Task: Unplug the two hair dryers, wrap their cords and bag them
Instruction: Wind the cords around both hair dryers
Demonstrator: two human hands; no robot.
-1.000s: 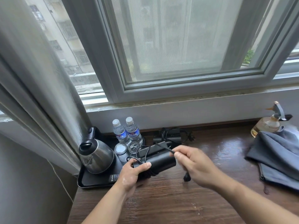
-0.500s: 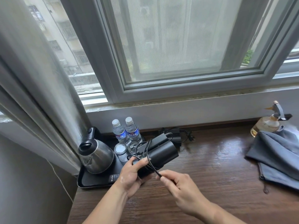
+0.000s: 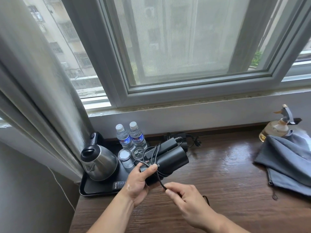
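My left grip [image 3: 139, 182] clasps the black hair dryer [image 3: 171, 160] at lower centre, barrel slanting up-right over the desk [image 3: 227, 174]. My right grip [image 3: 188, 199] pinches its cord [image 3: 160, 180] just below-right.

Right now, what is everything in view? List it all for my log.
hair dryer: one, black, held above the desk
cord: one, black, looped round the hair dryer
second hair dryer: one, black, by the wall, partly hidden
kettle: one, steel, on the tray
tray: one, black, desk's left end
water bottles: two, clear, blue labels, behind the glasses
glasses: two, clear, beside the kettle
spray bottle: one, amber, far right
bag: one, grey, right
desk: one, dark wood
curtain: one, grey, left
left hand: grips the hair dryer
right hand: pinches the cord
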